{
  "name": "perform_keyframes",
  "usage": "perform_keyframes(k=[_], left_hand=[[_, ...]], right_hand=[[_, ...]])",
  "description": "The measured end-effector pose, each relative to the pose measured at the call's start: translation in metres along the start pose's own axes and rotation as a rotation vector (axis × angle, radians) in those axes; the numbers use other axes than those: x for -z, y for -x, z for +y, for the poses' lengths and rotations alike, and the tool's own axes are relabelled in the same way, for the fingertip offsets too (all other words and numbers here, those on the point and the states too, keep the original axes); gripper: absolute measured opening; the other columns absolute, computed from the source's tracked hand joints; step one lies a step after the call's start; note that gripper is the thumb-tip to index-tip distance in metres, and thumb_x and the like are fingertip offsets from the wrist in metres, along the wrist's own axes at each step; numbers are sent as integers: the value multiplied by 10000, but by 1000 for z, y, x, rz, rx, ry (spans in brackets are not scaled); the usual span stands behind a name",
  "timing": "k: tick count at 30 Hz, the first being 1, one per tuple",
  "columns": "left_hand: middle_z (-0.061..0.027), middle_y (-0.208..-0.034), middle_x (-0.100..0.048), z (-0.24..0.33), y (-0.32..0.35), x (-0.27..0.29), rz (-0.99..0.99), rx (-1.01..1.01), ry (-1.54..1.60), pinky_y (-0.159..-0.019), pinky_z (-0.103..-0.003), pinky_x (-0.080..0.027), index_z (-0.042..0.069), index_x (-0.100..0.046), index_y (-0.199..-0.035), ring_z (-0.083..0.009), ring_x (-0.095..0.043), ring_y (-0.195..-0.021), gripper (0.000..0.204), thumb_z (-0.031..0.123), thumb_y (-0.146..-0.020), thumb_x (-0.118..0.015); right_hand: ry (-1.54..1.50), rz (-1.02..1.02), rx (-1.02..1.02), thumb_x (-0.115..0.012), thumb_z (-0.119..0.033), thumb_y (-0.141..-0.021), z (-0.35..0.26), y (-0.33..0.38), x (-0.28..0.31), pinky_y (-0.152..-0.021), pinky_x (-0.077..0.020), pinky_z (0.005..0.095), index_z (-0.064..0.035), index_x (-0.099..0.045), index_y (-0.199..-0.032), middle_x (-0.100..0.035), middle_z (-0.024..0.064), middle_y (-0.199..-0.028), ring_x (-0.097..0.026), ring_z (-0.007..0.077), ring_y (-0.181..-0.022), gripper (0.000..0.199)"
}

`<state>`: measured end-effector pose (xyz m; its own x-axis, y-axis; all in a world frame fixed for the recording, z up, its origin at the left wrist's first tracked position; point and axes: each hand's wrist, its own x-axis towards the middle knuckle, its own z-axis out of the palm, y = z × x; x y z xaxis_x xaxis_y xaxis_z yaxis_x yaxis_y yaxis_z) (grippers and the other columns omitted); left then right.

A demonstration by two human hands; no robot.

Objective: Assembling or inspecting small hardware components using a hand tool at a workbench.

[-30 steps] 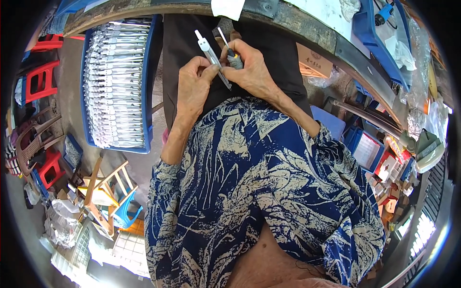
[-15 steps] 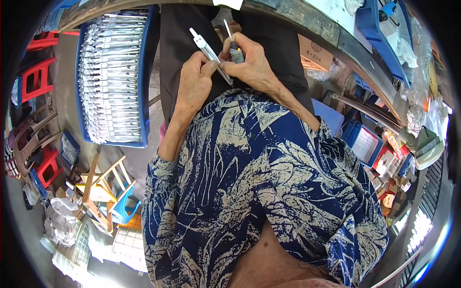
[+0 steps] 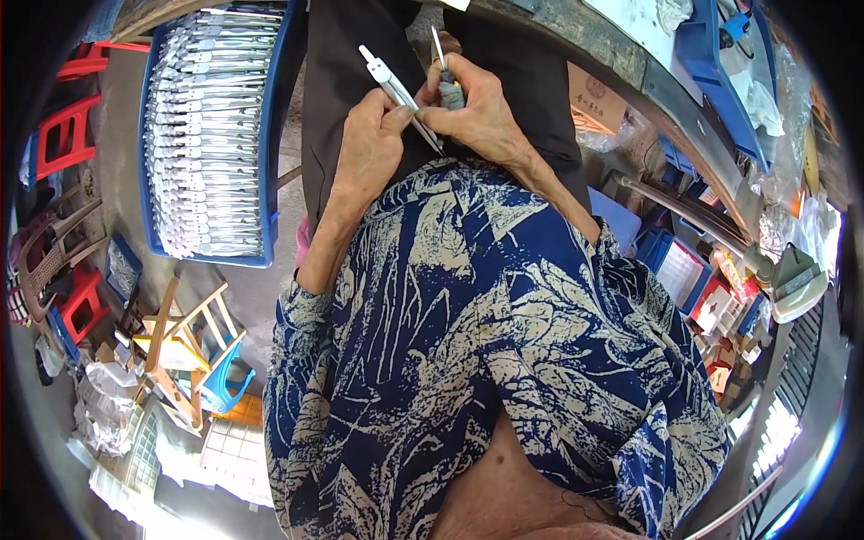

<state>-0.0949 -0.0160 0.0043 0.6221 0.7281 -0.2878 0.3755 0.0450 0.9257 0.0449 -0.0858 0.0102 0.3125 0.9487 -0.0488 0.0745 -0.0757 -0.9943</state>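
The near end of the compass-like metal tool (image 3: pixel 396 94) is hidden between the two hands, and its joint cannot be made out. The left hand (image 3: pixel 369 148) has its grip closed on the lower part of this tool, thumb and fingers pinching the shaft. The right hand (image 3: pixel 481 117) is clenched on a small screwdriver (image 3: pixel 443 67) — grey handle mostly buried in the palm, thin blade pointing up and away; where the tip sits is too small to tell. The tool is held over the lap, against dark trousers (image 3: pixel 346 81), just in front of the worktop edge (image 3: pixel 576 27).

The tool is slender, white-silver metal, with a paler block at its far end. A blue tray (image 3: pixel 274 144) to the left holds rows of like pieces, packed tight, silvery and uniform; its top edge is cut off by the frame. The shirt (image 3: pixel 486 360) is blue with a pale leaf print, loosely folded.

The worktop curves across the upper right — grey, worn, carrying blue bins (image 3: pixel 711 63) and clear plastic bags whose contents are unclear. Below left lies a concrete floor with red plastic stools (image 3: pixel 63 135) and a wooden stool (image 3: pixel 184 333). Right of the knee, cartons and boxes are crowded and hard to separate.
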Motion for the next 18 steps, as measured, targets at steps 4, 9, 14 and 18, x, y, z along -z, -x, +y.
perform_keyframes(k=[4,9,14,18], left_hand=[[-152,-687,-569,-3,-2,-1,12,-15,-18,-612,-338,-422,-53,-533,-817,-218,-549,-636,151,97,-817,-517],[8,-674,-461,-2,-1,-3,6,-12,50,-574,-223,-334,-4,-541,-815,-76,-391,-629,76,50,-850,-500],[-172,-737,-593,-3,-1,-2,5,-11,-18,-655,-351,-434,-55,-535,-829,-245,-578,-690,166,107,-821,-502],[-181,-762,-599,-1,-1,-4,27,-3,-32,-672,-355,-435,-57,-533,-840,-260,-589,-718,172,110,-819,-498]], right_hand=[[3,0,15,-642,-49,-642,4,-2,1,-565,-439,240,-2,-501,-775,-542,42,-678,-505,88,-619,199],[9,0,26,-642,-55,-647,6,-2,1,-577,-446,244,-15,-496,-769,-549,41,-683,-515,92,-632,194],[38,-27,-1,-637,-44,-667,4,1,2,-610,-450,247,-26,-487,-778,-550,41,-722,-518,96,-669,188],[19,-69,-46,-633,-46,-697,0,0,5,-637,-447,246,-32,-483,-786,-555,41,-763,-518,98,-703,175]])
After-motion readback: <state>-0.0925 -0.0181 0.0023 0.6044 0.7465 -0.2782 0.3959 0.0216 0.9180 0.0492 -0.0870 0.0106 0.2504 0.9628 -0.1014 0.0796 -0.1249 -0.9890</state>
